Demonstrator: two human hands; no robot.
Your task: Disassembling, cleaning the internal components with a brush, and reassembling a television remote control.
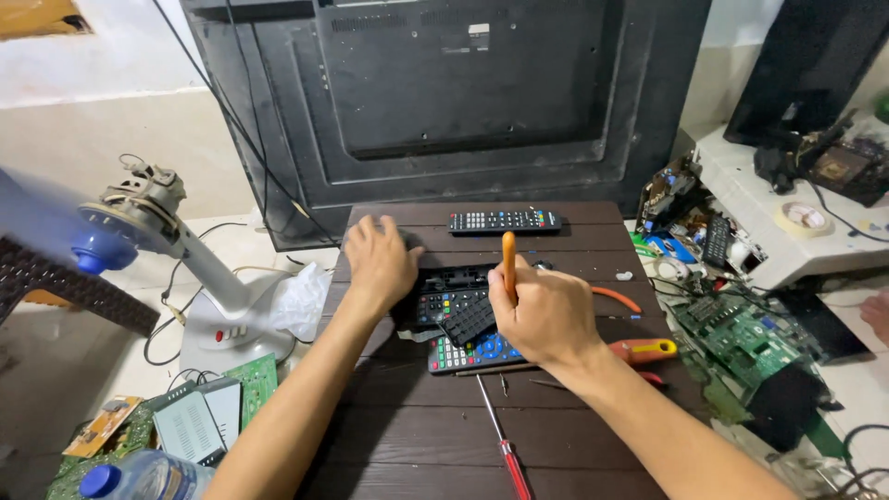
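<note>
Pressure looks like the risk: the right hand (548, 315) is closed around an orange-handled tool (508, 264), its tip hidden at the opened remote control (460, 317) just beside the left hand (378, 264), which presses flat; a slip could scratch the rubber keypad (469, 320).

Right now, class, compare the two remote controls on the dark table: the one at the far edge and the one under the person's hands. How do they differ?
The far remote lies whole and closed, black, with nobody touching it; the near remote is opened up, its key mat loose on top. The far one lies crosswise and alone; the near one sits between the left hand and the right hand, which grips an orange-handled tool. Both rest on the table and have rows of buttons.
</note>
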